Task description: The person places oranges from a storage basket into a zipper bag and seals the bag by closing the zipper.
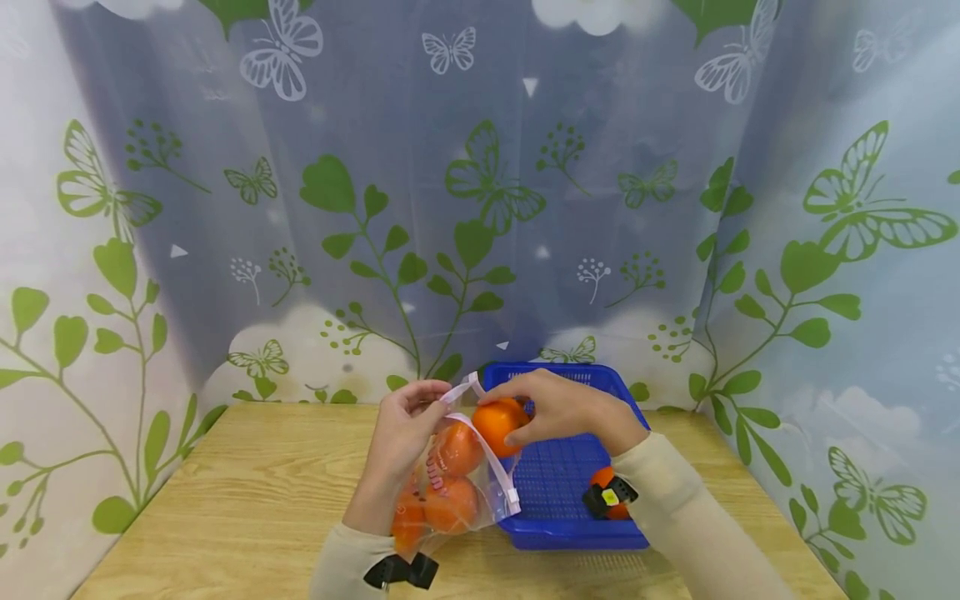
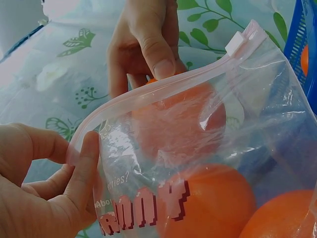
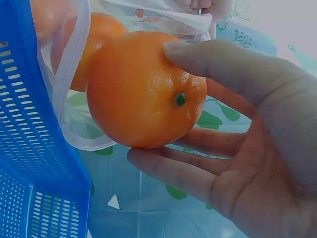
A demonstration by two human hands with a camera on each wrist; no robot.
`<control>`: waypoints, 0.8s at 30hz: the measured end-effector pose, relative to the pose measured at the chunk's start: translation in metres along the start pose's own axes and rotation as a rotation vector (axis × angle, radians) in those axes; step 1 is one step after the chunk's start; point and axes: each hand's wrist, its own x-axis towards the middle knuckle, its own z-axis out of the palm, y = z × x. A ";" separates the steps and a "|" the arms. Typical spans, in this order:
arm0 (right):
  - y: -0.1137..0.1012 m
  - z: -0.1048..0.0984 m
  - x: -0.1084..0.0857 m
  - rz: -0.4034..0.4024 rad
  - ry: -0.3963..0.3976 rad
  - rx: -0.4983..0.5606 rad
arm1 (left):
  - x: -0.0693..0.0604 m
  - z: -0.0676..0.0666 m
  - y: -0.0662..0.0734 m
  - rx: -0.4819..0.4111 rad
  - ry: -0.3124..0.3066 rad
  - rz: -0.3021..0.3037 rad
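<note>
An orange (image 3: 143,91) with a small green stem spot is gripped between the thumb and fingers of my right hand (image 1: 558,406). It is at the mouth of a clear zip bag (image 1: 491,500), partly behind the film in the left wrist view. My left hand (image 1: 405,433) pinches the bag's pale pink zip rim at the other side, thumb against fingers. Several oranges (image 1: 450,504) lie inside the bag, below pink printed lettering. A white slider (image 2: 237,43) sits at one end of the zip.
A blue plastic basket (image 1: 562,533) with slotted walls stands on the wooden table (image 1: 292,467), right of the bag. Inside it is an orange (image 1: 602,477), partly hidden by the right wrist's black camera. A butterfly-and-leaf patterned curtain (image 1: 390,250) hangs behind the table.
</note>
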 end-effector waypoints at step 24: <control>0.002 0.024 0.015 -0.109 0.044 0.045 | -0.002 0.001 0.000 -0.011 -0.035 -0.013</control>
